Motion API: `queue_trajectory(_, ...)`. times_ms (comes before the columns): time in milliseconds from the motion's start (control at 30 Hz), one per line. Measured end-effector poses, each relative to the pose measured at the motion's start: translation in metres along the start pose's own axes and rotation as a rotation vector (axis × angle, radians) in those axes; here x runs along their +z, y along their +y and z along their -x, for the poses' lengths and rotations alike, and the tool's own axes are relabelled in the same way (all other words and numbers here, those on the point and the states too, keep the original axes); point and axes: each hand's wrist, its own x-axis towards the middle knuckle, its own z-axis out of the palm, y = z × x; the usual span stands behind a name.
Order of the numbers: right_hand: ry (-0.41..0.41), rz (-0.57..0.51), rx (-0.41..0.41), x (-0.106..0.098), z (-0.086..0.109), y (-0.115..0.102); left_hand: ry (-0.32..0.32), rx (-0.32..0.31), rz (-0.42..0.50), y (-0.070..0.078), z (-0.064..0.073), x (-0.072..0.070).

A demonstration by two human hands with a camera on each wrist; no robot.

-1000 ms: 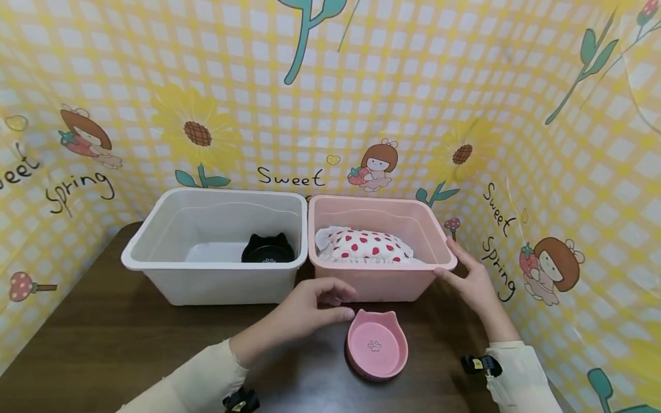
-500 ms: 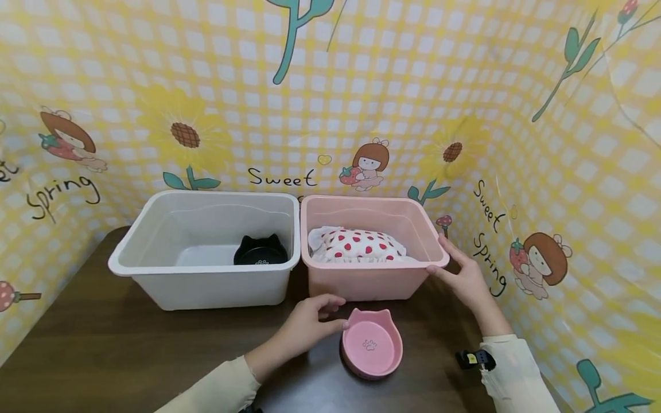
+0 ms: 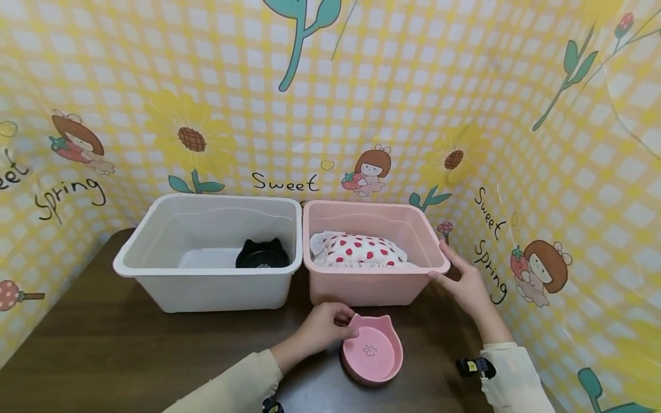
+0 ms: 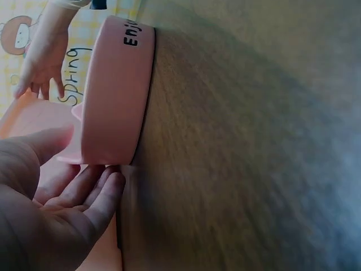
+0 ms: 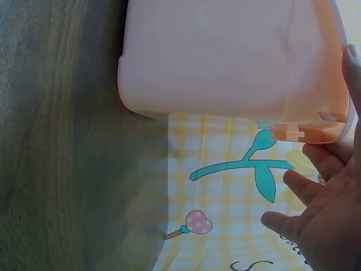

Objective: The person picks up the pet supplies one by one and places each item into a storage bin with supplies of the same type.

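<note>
A pink cat-eared bowl (image 3: 372, 349) with a paw print sits on the table, in front of the pink bin (image 3: 361, 288). My left hand (image 3: 322, 330) pinches its left ear and rim, thumb on the inside and fingers behind. The left wrist view shows the bowl's side (image 4: 115, 93) with black lettering and fingertips (image 4: 115, 180) against it. My right hand (image 3: 467, 287) rests on the pink bin's front right corner, thumb at the front rim and fingers spread along the right side. Inside that bin lies a white bundle of cloth with red strawberry-like spots (image 3: 361, 249).
A white bin (image 3: 212, 291) stands left of the pink one, with a black cat-eared bowl (image 3: 262, 254) in its right part. Yellow checked sheeting (image 3: 413, 86) rises behind and on both sides of the brown table (image 3: 170, 350).
My left hand has moved right and closed on the pink bowl's edge. The right hand stays at the pink bin's corner. The head view has shifted slightly.
</note>
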Motion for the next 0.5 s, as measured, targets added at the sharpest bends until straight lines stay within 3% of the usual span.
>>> queue_trajectory(333,0.014,-0.006,-0.014,0.001,0.003,0.000,0.040,-0.018,-0.090,0.000,-0.008,0.008)
queue_trajectory(500,0.017,-0.004,-0.015,0.001,0.001,0.002,0.103,-0.008,-0.091,0.004,-0.009,0.011)
